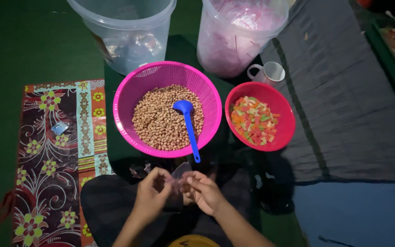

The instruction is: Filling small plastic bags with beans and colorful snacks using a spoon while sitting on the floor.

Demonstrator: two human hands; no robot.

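Note:
My left hand and my right hand meet low in the middle of the view, both pinching a small clear plastic bag between the fingertips. Just beyond them stands a pink perforated basket filled with brown peanuts. A blue plastic spoon lies in the peanuts, its handle hanging over the near rim towards my hands. To the right of the basket is a red bowl holding colourful cut snack pieces.
Two big clear plastic buckets stand at the back, both with plastic bags inside. A small clear cup sits behind the red bowl. A floral mat lies left, a grey cloth right.

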